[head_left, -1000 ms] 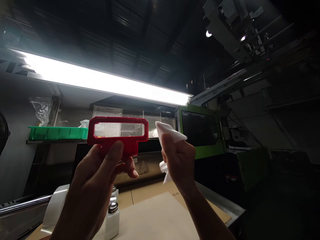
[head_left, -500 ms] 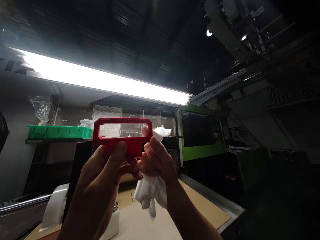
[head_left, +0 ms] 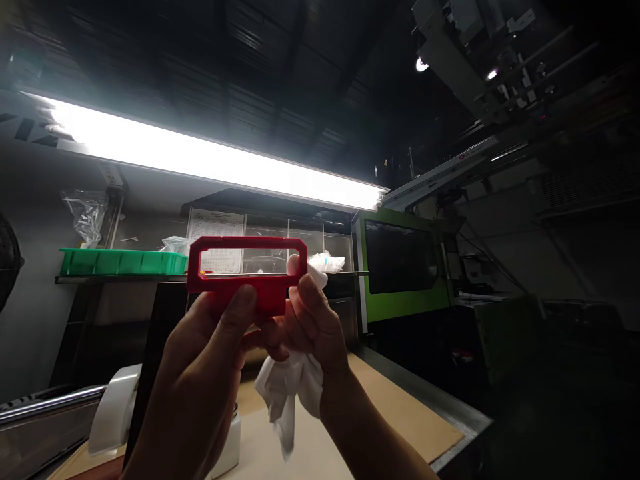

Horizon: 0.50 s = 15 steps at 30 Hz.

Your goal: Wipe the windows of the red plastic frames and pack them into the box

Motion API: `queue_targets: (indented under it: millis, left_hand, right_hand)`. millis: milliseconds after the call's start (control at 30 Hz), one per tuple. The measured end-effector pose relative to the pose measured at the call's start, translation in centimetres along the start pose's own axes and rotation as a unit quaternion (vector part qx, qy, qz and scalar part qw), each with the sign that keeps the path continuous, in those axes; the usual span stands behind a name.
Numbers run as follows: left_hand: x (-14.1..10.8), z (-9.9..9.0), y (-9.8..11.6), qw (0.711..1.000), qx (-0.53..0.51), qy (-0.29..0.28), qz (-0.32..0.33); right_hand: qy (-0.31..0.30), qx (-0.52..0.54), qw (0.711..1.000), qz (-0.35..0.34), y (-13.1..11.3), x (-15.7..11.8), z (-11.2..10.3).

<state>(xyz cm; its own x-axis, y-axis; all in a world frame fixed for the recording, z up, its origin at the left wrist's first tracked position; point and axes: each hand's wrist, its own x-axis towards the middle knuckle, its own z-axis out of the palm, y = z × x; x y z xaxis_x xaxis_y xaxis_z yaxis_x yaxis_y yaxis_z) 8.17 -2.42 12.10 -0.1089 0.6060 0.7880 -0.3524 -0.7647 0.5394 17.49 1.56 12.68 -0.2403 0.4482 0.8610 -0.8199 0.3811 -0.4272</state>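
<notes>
Far left, green tray on shelf. Left hand closed, thumb and fingers pinching lower part of red frame, held up mid-scene above counter; right hand, fingers curled, grips white cloth at frame's right end, cloth hanging below. Green machine with dark window, far right.

**Bare Hands, Bare Forearms**

Toward eight o'clock, the left hand is bare and broad across the back, its rounded thumb creased at the knuckle. The left forearm, shadowed, is uncovered. Toward six o'clock, the right hand is likewise bare; the right forearm, uncovered and smooth, narrows to the wrist.
</notes>
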Motion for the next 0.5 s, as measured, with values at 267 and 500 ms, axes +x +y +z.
queue_targets:
  millis: [267, 500]
  left_hand:
    - [0.08, 0.14, 0.0, 1.0, -0.027, 0.005, -0.011]
    - [0.04, 0.22, 0.21, 1.0, -0.031, -0.002, -0.005]
  right_hand:
    - [0.021, -0.023, 0.999, -0.033, 0.03, -0.2, 0.02]
    - [-0.009, -0.041, 0.999, -0.021, -0.15, 0.0, -0.42]
